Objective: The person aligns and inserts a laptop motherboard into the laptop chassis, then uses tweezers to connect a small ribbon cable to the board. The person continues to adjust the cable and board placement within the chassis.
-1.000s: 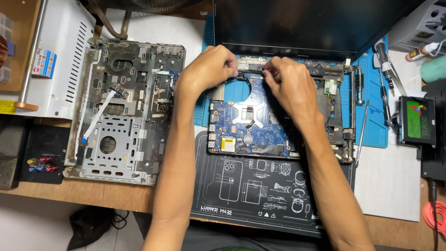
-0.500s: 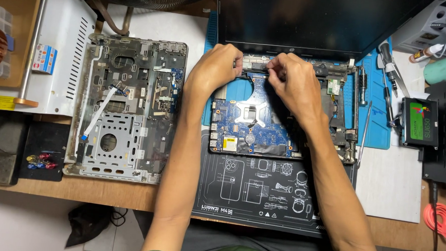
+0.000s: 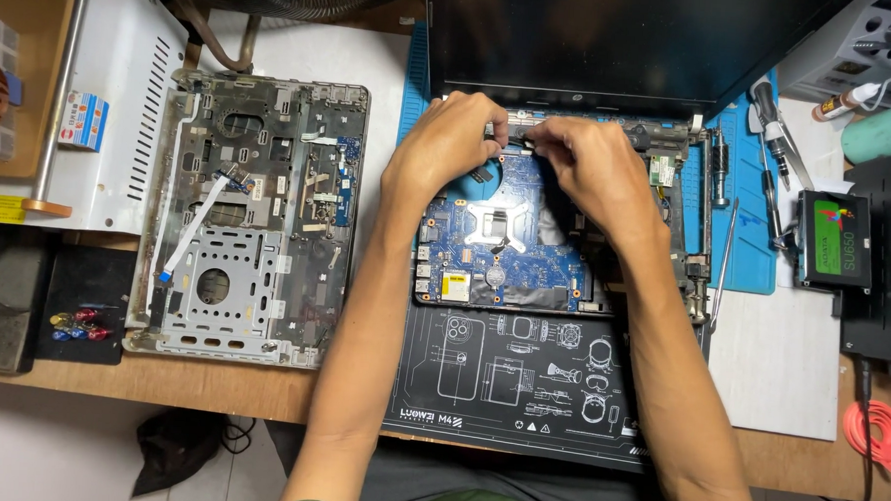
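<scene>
An opened laptop base with a blue motherboard (image 3: 501, 251) lies on a black printed mat (image 3: 519, 394), its dark screen (image 3: 615, 42) standing up behind. My left hand (image 3: 445, 145) and my right hand (image 3: 584, 166) meet at the board's far edge near the hinge strip (image 3: 661, 138). Both pinch with their fingertips at a small part there; the part itself is hidden by the fingers.
A removed grey laptop top cover (image 3: 252, 217) lies upside down at left, with a white ribbon cable. A white machine (image 3: 91, 105) stands at far left. Screwdrivers (image 3: 771, 124) rest on a blue mat at right, beside a black drive (image 3: 834, 252). Orange cable (image 3: 873, 440) lies at right.
Both hands stay at the board's far edge. The fingertips have drawn a little closer together; the view has shifted slightly.
</scene>
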